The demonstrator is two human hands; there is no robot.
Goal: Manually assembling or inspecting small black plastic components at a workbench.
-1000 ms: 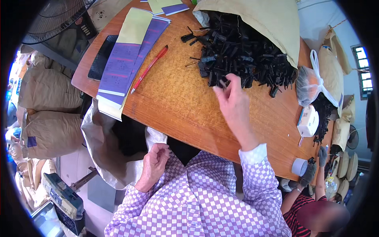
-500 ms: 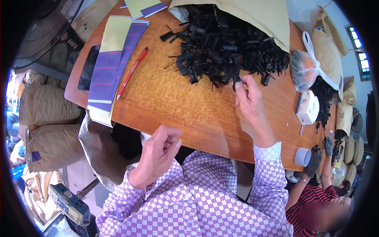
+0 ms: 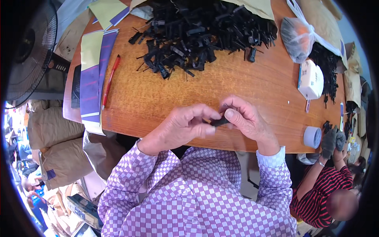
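Observation:
My right hand (image 3: 250,124) pinches a small black plastic part (image 3: 219,121) between thumb and fingers, above the near edge of the wooden table. From the other side my left hand (image 3: 177,124) closes its thumb and fingertips around the part's left end; these fingers are slightly blurred. What exactly the part is cannot be made out. Farther off, a heap of similar black parts (image 3: 201,35) with thin pins spills from a brown paper sack (image 3: 258,7) onto the table (image 3: 158,96).
A red pen (image 3: 111,82) lies beside purple-and-yellow printed sheets (image 3: 90,91) on the left. At the right are a tied plastic bag (image 3: 297,39), a white box (image 3: 310,81) and a tape roll (image 3: 312,137). A gloved co-worker (image 3: 325,193) sits beyond, and a fan (image 3: 29,51) stands far left.
My right hand has drawn back from the heap with a black part. My left hand has risen from the table edge to meet it. The view has shifted somewhat.

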